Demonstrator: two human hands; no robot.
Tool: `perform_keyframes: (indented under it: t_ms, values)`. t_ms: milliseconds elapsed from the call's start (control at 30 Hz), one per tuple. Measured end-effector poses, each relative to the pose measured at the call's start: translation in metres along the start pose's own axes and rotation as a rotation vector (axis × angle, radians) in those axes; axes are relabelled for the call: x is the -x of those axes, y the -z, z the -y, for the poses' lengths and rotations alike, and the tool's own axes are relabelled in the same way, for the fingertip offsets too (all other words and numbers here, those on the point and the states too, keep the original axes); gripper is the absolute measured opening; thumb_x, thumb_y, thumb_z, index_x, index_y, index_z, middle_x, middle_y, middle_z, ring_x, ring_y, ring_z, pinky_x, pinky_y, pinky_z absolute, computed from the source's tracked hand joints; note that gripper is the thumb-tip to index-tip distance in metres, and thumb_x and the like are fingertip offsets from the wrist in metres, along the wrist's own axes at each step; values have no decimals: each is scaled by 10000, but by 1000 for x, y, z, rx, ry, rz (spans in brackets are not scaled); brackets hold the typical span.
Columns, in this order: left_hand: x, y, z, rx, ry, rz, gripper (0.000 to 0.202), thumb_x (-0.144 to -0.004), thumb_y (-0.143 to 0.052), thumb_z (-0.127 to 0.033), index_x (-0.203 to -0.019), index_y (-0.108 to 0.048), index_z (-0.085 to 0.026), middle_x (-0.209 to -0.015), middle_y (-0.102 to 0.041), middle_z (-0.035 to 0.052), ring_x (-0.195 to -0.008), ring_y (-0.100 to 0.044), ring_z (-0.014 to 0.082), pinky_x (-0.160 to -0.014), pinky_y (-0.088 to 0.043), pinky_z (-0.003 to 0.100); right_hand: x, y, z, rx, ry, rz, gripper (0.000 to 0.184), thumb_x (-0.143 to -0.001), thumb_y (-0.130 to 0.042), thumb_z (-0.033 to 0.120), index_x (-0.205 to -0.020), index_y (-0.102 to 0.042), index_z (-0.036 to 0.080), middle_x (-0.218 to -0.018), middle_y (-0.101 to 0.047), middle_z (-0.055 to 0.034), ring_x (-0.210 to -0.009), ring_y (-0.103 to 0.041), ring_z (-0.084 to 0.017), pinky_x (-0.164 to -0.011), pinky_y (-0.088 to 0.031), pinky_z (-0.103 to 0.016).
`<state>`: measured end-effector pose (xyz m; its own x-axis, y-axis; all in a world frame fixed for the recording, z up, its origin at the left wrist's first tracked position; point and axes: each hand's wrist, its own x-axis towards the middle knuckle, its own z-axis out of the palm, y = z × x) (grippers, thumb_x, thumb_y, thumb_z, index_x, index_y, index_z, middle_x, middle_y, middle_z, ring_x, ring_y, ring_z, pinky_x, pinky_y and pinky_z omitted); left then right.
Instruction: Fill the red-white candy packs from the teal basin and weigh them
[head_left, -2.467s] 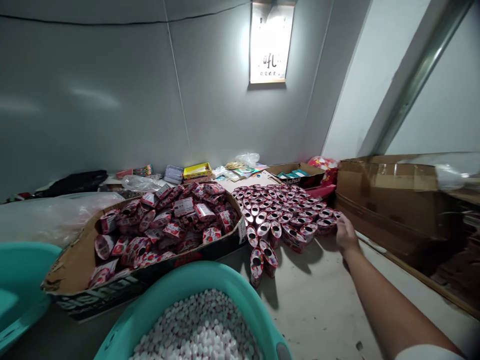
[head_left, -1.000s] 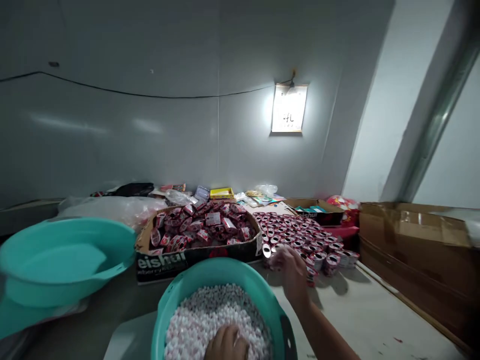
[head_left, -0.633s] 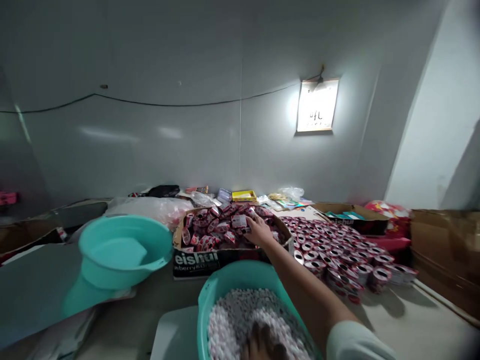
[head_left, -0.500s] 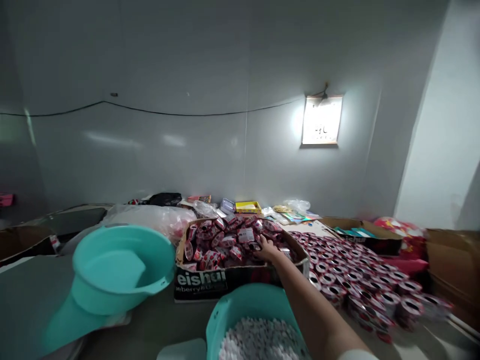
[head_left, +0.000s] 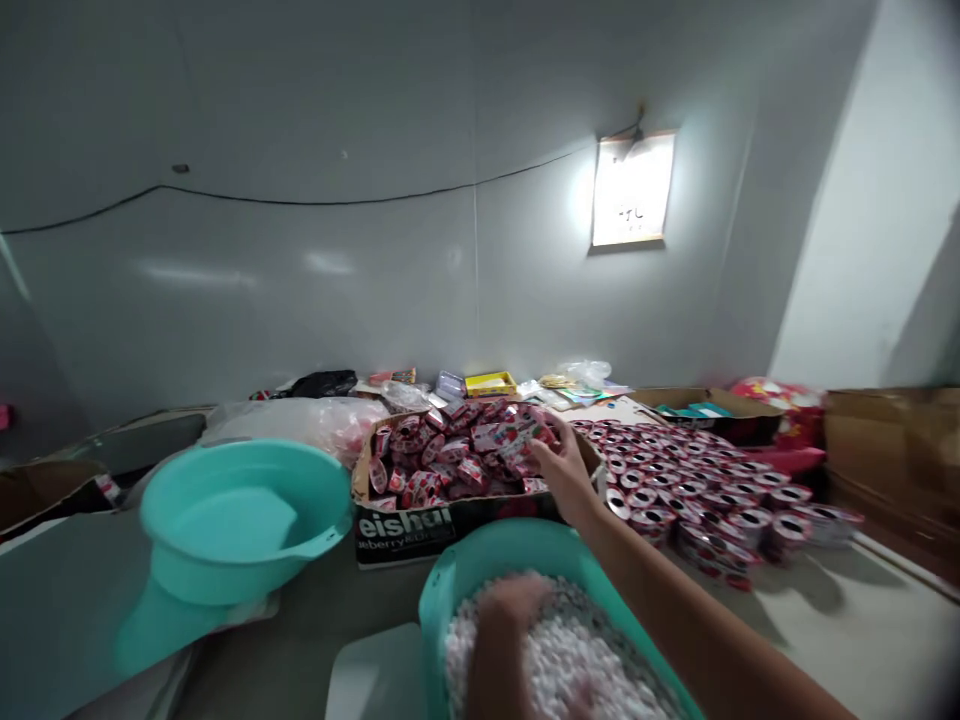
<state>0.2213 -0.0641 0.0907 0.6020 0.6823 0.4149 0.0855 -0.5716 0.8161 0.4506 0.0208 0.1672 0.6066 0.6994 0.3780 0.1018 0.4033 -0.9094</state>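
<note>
In the head view, over the right part of the box [head_left: 405, 535], the right hand [head_left: 561, 465] held a red pack [head_left: 517, 440], thumb on the near side, a grip that seemed suited to something small and light. Whether it held more than one, or had quite cleared the heap, could not be told. The other packs [head_left: 424, 488] lay in the box at all angles, probably because only its cardboard walls kept them together.

Just in front of the box, the tub [head_left: 442, 580] held white pellets [head_left: 592, 655]. The left hand [head_left: 517, 597] was at or over these, too blurred to show whether its fingers were spread or curled on anything. Tub and box sat close, presumably so that both hands could work without a long reach.

To the right, upright packs [head_left: 697, 490] stood crowded on the worktop [head_left: 847, 620], many with dark holes facing up, which likely left the holes easy to get at and the group steady. To the left was a second tub [head_left: 240, 575], apart from the first.
</note>
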Motion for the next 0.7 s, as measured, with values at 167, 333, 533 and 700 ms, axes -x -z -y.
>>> perform_keyframes:
  t_ms: [167, 333, 533, 700]
  values:
    - [-50, 46, 37, 452, 311, -130, 1076, -687, -806, -655, -1495, -312, -146, -1355, -539, 239, -1246, -568, 379, -1017, -505, 489, 82, 16, 34, -281, -332, 354, 665, -586, -903, 356, -1151, -585, 209, -959, -671, -7, -829, -646, -123, -779, -534, -240]
    - [-60, 36, 43, 526, 184, -48, 709, -663, -864, -493, -1196, -527, -168, -1099, -650, 115, -974, -653, 240, -803, -533, 289, 112, 24, -3, -209, -394, 612, 574, -561, -933, 404, -966, -602, 168, -834, -647, 0, -735, -598, -112, -720, -489, -246]
    - [-45, 28, 31, 297, 186, -88, 458, -698, -787, -348, -1039, -541, -167, -945, -630, 31, -882, -611, 177, -784, -495, 249, 110, 32, -23, 244, -115, 603, 488, -757, -775, 531, -1076, -674, 176, -1078, -664, -80, -972, -617, -201, -865, -492, -328]
    - [-45, 33, 28, 227, 185, -208, 387, -647, -727, -305, -863, -424, -197, -845, -502, -43, -719, -504, 104, -667, -426, 201, 101, 49, -33, 658, -201, 856, 529, -968, -435, 602, -913, -736, 172, -824, -672, -68, -744, -584, -189, -701, -467, -333]
